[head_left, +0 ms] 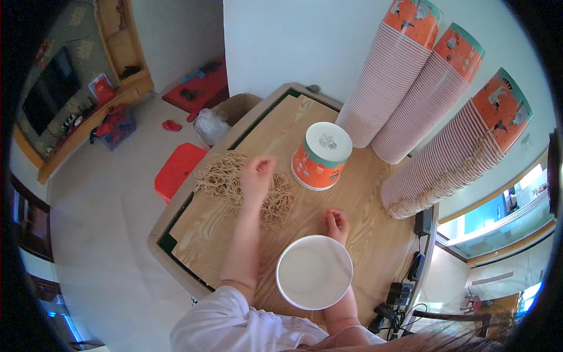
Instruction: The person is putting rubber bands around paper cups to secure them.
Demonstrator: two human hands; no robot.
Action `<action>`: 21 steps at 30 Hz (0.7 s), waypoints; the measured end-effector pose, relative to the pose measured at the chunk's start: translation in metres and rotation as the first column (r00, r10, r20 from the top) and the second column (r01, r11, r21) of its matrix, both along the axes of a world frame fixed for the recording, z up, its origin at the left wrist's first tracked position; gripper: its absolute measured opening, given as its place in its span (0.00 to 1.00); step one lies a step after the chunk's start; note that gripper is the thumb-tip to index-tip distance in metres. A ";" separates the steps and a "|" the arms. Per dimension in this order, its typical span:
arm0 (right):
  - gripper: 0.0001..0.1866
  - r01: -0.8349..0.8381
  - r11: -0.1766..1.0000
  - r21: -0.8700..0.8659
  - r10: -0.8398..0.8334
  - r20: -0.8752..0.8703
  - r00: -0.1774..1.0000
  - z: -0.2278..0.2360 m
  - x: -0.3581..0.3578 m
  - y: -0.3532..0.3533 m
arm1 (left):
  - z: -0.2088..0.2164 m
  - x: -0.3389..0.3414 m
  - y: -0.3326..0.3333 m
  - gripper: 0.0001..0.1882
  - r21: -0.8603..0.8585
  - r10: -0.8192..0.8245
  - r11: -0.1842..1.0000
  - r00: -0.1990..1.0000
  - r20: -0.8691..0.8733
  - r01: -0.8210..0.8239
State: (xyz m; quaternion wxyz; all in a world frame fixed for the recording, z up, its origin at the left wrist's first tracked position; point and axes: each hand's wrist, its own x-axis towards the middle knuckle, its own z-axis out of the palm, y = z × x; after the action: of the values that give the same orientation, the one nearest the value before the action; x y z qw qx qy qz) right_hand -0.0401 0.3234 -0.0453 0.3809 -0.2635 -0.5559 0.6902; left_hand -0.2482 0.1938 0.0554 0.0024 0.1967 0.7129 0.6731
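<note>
My left hand [257, 180] is over a loose pile of tan cords [223, 179] on the wooden table. Its fingers are curled together, and whatever they may hold is too small to tell. An open paper bucket [314, 273], white inside, is close in front of me with its mouth toward me. The bucket hides part of my right forearm. Beyond its rim my right hand [336, 223] shows with fingers pressed together; I cannot make out anything in them. Farther off, an orange bucket with a green band [319, 164] stands upside down on the table.
Three tall stacks of nested buckets lean at the table's right side: the left stack [384, 76], the middle stack [419, 108] and the right stack [440, 158], which has cords along its side. Black adapters [400, 293] lie at the right edge. A red stool [179, 170] stands left.
</note>
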 end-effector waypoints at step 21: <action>0.09 -0.245 0.929 -0.279 0.206 -0.163 0.965 0.026 0.039 0.015 | 0.316 0.064 -0.129 0.03 -0.047 -0.267 0.962 0.896 -0.354 0.268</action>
State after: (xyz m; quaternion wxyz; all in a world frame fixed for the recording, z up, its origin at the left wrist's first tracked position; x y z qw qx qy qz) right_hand -0.0015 0.3386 -0.0192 0.2908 -0.2061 -0.4465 0.8207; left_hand -0.1844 0.0649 0.3713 -0.0348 0.4117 0.6667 0.6203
